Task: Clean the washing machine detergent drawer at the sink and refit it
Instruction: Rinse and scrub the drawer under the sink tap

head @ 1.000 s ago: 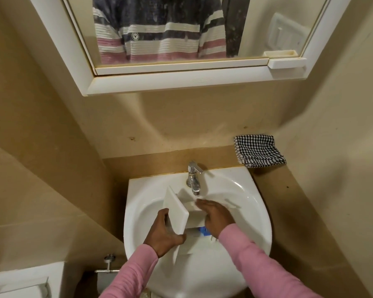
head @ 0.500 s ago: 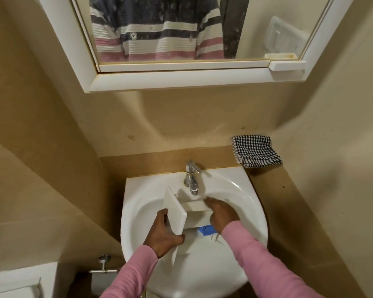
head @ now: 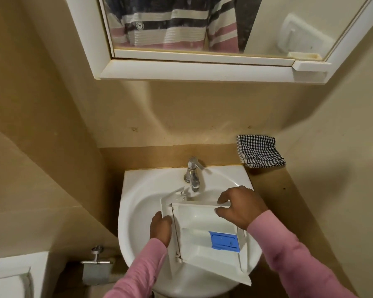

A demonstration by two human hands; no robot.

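Note:
The white detergent drawer (head: 200, 229) lies open side up over the white sink (head: 138, 201), its far end just under the chrome tap (head: 193, 175). A blue insert (head: 224, 240) sits in its near right compartment. My left hand (head: 160, 230) grips the drawer's front panel at the left edge. My right hand (head: 241, 206) holds the drawer's far right rim, fingers curled over the wall. No running water is plainly visible.
A black-and-white checked cloth (head: 260, 154) lies on the ledge right of the sink. A white-framed mirror cabinet (head: 194, 69) hangs above. A toilet-roll holder (head: 97, 265) and a white cistern (head: 9, 276) are at the lower left. Walls close in on both sides.
The drawer has been tipped from standing on edge to lying flat, open side up, across the basin. My right hand moved from its inside to its far right rim.

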